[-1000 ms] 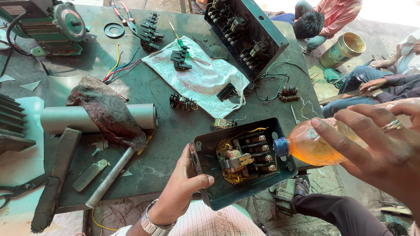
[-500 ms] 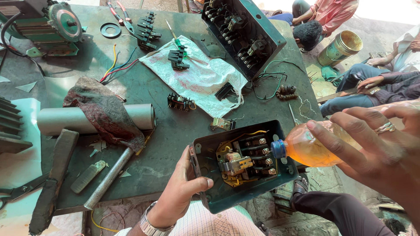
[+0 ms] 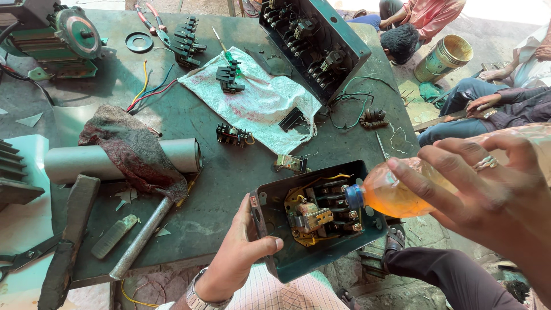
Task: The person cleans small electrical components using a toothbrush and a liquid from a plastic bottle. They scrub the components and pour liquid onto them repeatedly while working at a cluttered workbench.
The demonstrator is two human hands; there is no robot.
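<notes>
A cluttered green workbench (image 3: 229,172) carries a white cloth (image 3: 258,103), a grey tube (image 3: 115,161) and a second open switch box (image 3: 313,40); at its near edge the left hand (image 3: 238,252) has thumb and fingers clamped on the rim of a small green switch box (image 3: 315,221), tilted open. The right hand (image 3: 488,195) has fingers wrapped round a plastic bottle of orange liquid (image 3: 390,192), its blue neck just over the contacts; the box looks stiff and weighty, best held by its wall, while the bottle seems light, soft and possibly slippery.

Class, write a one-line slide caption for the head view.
Left hand steadies a green switch box while right hand tips an orange-liquid bottle over it.
</notes>
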